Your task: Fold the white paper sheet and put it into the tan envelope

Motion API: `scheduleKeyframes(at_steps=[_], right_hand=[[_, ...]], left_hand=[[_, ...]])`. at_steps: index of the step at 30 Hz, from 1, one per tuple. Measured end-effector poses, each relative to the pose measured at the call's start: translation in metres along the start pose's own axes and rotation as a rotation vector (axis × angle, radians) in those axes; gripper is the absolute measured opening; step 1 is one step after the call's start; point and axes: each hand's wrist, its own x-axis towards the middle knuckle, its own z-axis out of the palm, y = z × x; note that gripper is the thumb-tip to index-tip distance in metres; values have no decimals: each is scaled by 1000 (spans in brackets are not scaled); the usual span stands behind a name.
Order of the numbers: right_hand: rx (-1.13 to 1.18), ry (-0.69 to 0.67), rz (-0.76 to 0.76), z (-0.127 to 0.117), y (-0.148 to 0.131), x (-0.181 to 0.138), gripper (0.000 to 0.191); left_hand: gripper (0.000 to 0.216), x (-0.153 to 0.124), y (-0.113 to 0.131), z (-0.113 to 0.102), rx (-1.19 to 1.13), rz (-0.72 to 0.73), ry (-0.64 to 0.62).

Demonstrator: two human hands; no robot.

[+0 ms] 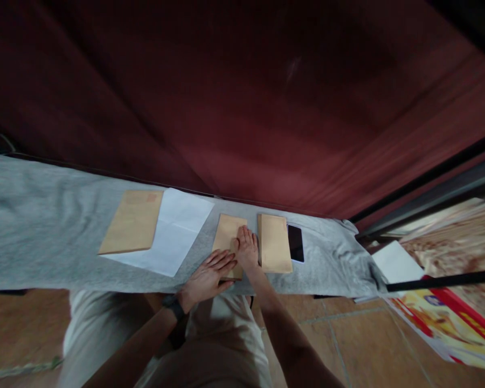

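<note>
Both hands, left hand [207, 278] and right hand [247, 249], press flat and open on the middle brown envelope [226, 237] on the grey-clothed table [44, 226]; uneven pressure could skew its crease.

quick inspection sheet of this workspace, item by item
surface: narrow bench covered by a grey cloth, rumpled at its right end
job's things: small brown envelope lying flat under both hands; a second brown envelope just right of it
clutter: larger brown envelope overlapping a white sheet on the left; dark phone at the right, beside the second envelope
hands: left hand flat on the small envelope's near end, dark band on its wrist; right hand flat on its right edge; neither grips anything
cables: nothing seen
surroundings: dark red curtain behind; tiled floor; white paper and a colourful printed poster at the right
</note>
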Motion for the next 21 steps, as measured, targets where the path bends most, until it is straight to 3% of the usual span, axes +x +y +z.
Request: scheduleKeyframes(at_steps=[3, 7, 10, 21], right_hand=[[24, -37, -51, -1, -6, 8, 52], [77, -225, -307, 1, -21, 25, 51], [94, -321, -392, 4, -29, 33, 49], [-13, -69, -121, 5, -15, 43, 55]], left_hand=[[54, -1, 1, 2, 5, -5, 7], [51, -1, 3, 4, -19, -35, 4], [51, -1, 4, 3, -40, -41, -12], [56, 0, 4, -4, 35, 11, 7]])
